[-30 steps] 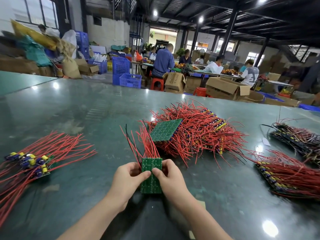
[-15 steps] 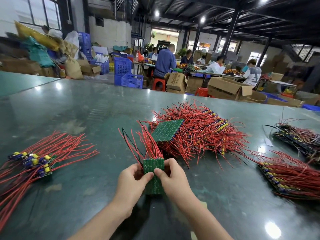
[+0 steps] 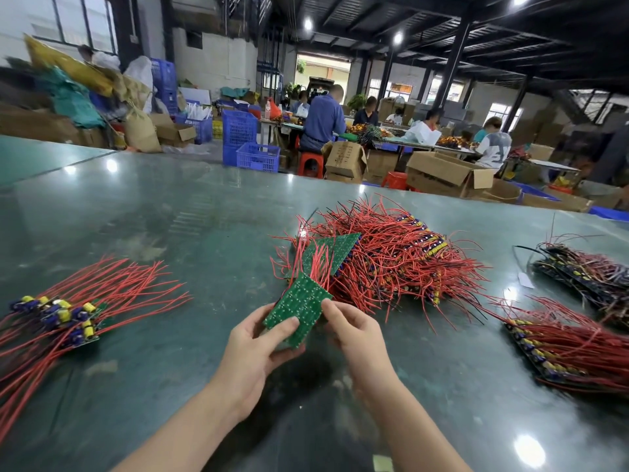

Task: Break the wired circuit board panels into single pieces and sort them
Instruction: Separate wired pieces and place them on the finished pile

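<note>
A green circuit board panel [image 3: 301,306] with red wires fanning up from its far edge is held over the table, solder side up and tilted to the right. My left hand [image 3: 260,349] grips its near left part, thumb on top. My right hand [image 3: 355,332] pinches its right edge. Behind it lies a big pile of wired panels [image 3: 391,257] with one green board facing up. Single broken-off pieces [image 3: 64,318] with yellow and blue parts and long red wires lie at the left.
The glossy green table [image 3: 170,233] spreads wide. Two more stacks of wired boards lie at the right [image 3: 561,345] and far right [image 3: 589,270]. Beyond the table's far edge, blue crates, cardboard boxes and seated people fill the workshop.
The panel has been turned from upright to tilted right and lifted slightly. My left hand has shifted under its lower part, and my right hand has slid to the right edge.
</note>
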The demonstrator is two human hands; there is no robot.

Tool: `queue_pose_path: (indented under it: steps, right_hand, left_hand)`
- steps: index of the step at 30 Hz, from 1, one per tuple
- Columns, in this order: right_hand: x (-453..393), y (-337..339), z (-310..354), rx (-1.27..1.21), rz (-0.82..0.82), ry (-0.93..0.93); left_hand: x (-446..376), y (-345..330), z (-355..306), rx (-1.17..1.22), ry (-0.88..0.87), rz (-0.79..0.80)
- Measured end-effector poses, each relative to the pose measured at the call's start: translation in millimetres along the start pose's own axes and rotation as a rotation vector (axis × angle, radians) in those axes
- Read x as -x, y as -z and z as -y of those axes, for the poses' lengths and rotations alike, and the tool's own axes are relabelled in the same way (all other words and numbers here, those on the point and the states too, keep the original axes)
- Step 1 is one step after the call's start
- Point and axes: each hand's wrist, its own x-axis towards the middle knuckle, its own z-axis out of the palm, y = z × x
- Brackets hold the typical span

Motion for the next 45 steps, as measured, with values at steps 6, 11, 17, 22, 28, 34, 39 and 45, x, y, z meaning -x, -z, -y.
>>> queue_pose_path:
  steps: [6, 11, 17, 22, 28, 34, 39, 45]
  right_hand:
    - [-3.2, 6.4, 2.8, 0.355, -0.087, 0.263]
    - [-6.1, 10.5, 5.5, 0.447, 0.041, 0.249]
    - [-4.6, 7.1, 0.4, 0.489, 0.042, 0.21]
    - [-4.2, 6.6, -1.3, 0.439, 0.042, 0.207]
    - [-0.5, 5.2, -0.8, 0.459, 0.008, 0.236]
    - [6.8, -1.8, -4.2, 0.499, -0.044, 0.263]
    - [11.3, -6.7, -6.4, 0.527, -0.121, 0.271]
    - [12.6, -10.7, -5.7, 0.429, -0.17, 0.321]
  left_hand:
    - [0.6, 0.1, 0.3, -0.028, 0.019, 0.052]
    - [0.8, 1.6, -1.0, -0.11, -0.028, 0.053]
    - [0.9, 3.6, 0.8, -0.269, -0.077, -0.006]
    - [-0.8, 5.9, -2.1, -0.327, -0.084, -0.015]
    - [1.0, 4.1, -2.9, -0.407, -0.15, -0.033]
    - [3.7, 2.4, 0.3, -0.481, -0.228, -0.107]
    - [6.8, 2.8, 2.8, -0.574, -0.29, -0.156]
    - [6.4, -0.2, 3.2, -0.604, -0.357, -0.158]
